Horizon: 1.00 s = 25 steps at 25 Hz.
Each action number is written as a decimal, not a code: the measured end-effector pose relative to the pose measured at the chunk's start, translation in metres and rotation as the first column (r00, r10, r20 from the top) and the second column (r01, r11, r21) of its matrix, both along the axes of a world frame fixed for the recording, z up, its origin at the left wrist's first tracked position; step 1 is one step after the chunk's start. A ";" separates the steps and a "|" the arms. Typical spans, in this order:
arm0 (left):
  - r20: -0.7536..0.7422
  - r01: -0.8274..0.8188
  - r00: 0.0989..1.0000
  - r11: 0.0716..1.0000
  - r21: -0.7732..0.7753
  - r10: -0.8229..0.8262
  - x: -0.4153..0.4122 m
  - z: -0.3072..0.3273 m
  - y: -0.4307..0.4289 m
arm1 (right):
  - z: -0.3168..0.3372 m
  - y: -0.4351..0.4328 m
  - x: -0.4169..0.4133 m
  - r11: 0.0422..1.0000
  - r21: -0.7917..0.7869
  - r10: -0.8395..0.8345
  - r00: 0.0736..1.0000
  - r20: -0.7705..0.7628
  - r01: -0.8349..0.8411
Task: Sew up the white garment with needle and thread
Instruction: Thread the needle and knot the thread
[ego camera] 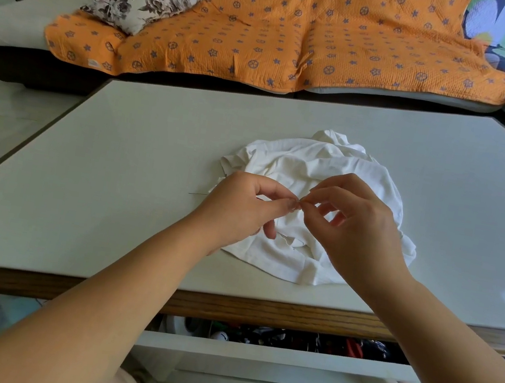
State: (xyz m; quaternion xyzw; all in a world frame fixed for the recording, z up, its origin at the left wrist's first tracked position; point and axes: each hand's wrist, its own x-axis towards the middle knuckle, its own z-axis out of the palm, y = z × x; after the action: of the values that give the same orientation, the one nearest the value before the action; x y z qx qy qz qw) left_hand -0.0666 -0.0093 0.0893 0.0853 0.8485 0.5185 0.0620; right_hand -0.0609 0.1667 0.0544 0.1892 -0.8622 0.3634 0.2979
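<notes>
Both hands meet above the near-left part of the crumpled white garment [318, 182], which lies bunched on the pale table [139, 147], right of centre and nearer the near edge than the far one. Left hand [241, 209] pinches thumb against forefinger at the meeting point; right hand [358, 228] does the same from the other side, its other fingers fanned loose. Fingertips touch or nearly touch, held just over the cloth, not on it. A thin dark line, likely the needle [198, 194], sticks out left of the left hand, low over the table. Thread itself is too fine to make out; cannot tell what each pinch is closed on. Judgement: the pose fits threading the needle or knotting the thread end, so hands are brought close together for fine control, with the garment parked right below, ready to pick up. Stitching looks not yet started. Below the near table edge an open drawer [278, 354] shows mixed clutter. Far side: sofa with orange patterned cover [302, 33] and floral cushion [142, 1].
</notes>
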 end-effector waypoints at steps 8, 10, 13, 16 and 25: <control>0.049 0.016 0.999 0.999 0.043 -0.018 -0.003 -0.001 -0.001 | 0.000 0.000 0.001 1.000 0.018 0.014 1.000 -0.006 -0.014; 0.041 0.011 0.999 1.000 0.024 -0.012 -0.003 -0.001 0.000 | -0.001 0.000 0.001 1.000 0.018 0.021 1.000 -0.007 -0.021; 0.025 0.003 1.000 1.000 0.009 -0.004 -0.002 0.000 0.000 | 0.000 0.000 0.000 1.000 0.023 0.019 1.000 -0.009 -0.019; -0.027 0.001 1.000 0.999 -0.034 -0.002 -0.002 -0.001 0.001 | 0.000 0.000 0.001 0.999 0.042 0.010 1.000 -0.017 -0.009; -0.048 -0.030 0.998 0.999 -0.015 0.029 -0.004 -0.001 0.000 | 0.002 0.004 -0.002 1.000 0.020 -0.006 0.992 0.128 0.004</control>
State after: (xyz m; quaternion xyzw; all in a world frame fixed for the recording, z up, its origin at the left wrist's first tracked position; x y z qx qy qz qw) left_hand -0.0708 -0.0090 0.0886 0.0844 0.8549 0.5108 0.0348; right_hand -0.0629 0.1707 0.0565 0.1662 -0.8836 0.3656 0.2409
